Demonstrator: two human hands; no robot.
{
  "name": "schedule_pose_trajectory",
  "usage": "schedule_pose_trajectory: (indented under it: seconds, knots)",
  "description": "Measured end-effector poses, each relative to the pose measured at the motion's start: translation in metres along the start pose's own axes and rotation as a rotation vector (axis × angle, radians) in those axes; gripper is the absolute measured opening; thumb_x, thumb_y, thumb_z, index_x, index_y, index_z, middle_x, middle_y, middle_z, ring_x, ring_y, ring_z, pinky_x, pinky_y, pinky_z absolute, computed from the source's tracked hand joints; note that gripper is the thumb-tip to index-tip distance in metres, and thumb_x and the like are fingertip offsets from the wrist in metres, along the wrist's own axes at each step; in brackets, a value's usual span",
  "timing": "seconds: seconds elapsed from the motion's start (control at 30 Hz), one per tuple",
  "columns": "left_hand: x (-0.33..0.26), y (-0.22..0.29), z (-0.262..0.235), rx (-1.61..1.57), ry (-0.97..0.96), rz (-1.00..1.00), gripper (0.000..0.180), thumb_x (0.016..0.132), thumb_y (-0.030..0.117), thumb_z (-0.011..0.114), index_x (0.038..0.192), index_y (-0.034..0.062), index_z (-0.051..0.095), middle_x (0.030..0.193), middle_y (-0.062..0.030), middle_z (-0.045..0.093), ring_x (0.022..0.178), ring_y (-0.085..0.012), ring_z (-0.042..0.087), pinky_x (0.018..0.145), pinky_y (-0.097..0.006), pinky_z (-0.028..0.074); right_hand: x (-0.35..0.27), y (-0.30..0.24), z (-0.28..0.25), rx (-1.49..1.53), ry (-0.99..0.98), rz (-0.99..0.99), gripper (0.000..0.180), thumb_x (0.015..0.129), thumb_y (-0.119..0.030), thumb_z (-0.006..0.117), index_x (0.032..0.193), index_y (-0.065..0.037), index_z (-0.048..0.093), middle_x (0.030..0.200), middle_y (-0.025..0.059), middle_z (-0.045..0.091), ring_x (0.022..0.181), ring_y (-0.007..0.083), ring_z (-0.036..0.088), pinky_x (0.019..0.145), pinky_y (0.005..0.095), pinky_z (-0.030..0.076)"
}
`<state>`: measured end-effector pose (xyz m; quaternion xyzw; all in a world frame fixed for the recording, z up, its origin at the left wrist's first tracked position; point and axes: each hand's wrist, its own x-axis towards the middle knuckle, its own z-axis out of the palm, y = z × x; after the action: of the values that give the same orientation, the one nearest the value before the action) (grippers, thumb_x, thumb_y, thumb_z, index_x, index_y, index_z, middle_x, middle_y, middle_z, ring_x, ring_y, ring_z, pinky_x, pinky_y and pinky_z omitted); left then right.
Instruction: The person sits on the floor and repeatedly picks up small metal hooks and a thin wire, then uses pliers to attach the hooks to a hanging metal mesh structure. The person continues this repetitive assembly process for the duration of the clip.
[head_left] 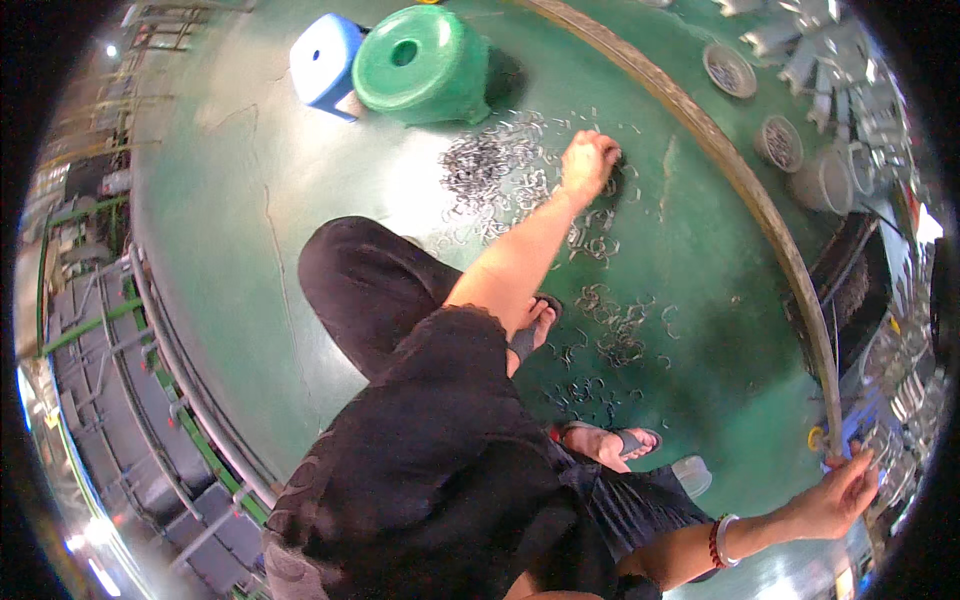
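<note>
Small curved grey metal clips (500,165) lie scattered in a loose heap on the green painted floor (250,220), spreading from just beside the fingers of the left hand (588,160) down toward the person's two sandalled feet. That hand reaches far forward with the arm stretched out; its fingers are curled down and bunched on the clips at the heap's right edge, knuckles up, and whether any clip is pinched inside them cannot be told. The densest pile sits just left of those fingers; thinner trails of clips lie below them, near the black sandal (535,325) and the grey sandal (625,440).

The right hand (840,495), with a red-and-white bangle at its wrist, is held out to the side, fingers wrapped around the lower end of a long curved brown rail (720,160) that sweeps up past the heap. Beyond that rail from the fingers stand round grey tubs (728,68) filled with small metal parts, and a cluster of shiny metal pieces (820,40) near the rim of the view.

Above the left fingers, past the heap, a green round plastic stool (420,65) stands touching a blue square plastic stool (325,60). No label or sign is legible.
</note>
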<state>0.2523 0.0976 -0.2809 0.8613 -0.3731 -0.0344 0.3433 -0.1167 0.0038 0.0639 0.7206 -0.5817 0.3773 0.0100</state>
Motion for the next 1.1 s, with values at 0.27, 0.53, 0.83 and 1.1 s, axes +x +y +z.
schedule_pose_trajectory:
  seconds: [0.27,0.53,0.83,1.1]
  knots:
    - [-0.019,-0.02,-0.003,-0.078,0.356,-0.247,0.022,0.069,0.006,0.068,0.086,0.0055,0.054,0.083,-0.0124,0.055,0.082,-0.0309,0.051,0.073,-0.039,0.041,-0.001,0.006,-0.005,-0.024,0.0,-0.013,0.022,0.086,-0.02,0.06,0.09,0.002,0.062,0.073,0.006,0.065,0.06,0.0079,0.054,0.057,0.023,0.046]
    - [0.037,-0.094,-0.054,0.079,0.624,-0.351,0.01,0.074,0.014,0.066,0.083,0.0086,0.064,0.082,-0.0104,0.063,0.081,-0.0297,0.056,0.074,-0.038,0.043,0.002,0.017,-0.007,0.036,0.025,0.018,0.025,0.086,-0.024,0.061,0.083,0.0,0.065,0.072,0.0038,0.064,0.058,0.0079,0.053,0.054,0.0225,0.045]
    - [0.027,-0.112,-0.083,0.161,0.463,-0.171,0.009,0.076,0.012,0.064,0.084,0.0094,0.061,0.081,-0.0081,0.06,0.08,-0.0276,0.053,0.076,-0.037,0.043,-0.003,-0.007,-0.004,0.038,0.026,0.064,0.025,0.085,-0.023,0.062,0.085,0.001,0.064,0.075,0.005,0.065,0.06,0.0083,0.054,0.055,0.0221,0.046]
    - [-0.008,-0.112,-0.076,0.315,0.251,-0.096,0.013,0.068,0.019,0.07,0.079,0.0128,0.066,0.081,-0.0069,0.057,0.085,-0.0275,0.049,0.078,-0.037,0.04,0.001,0.008,-0.009,0.061,-0.022,0.047,0.024,0.085,-0.021,0.062,0.086,0.002,0.064,0.076,0.0053,0.065,0.061,0.0087,0.055,0.056,0.0227,0.046]
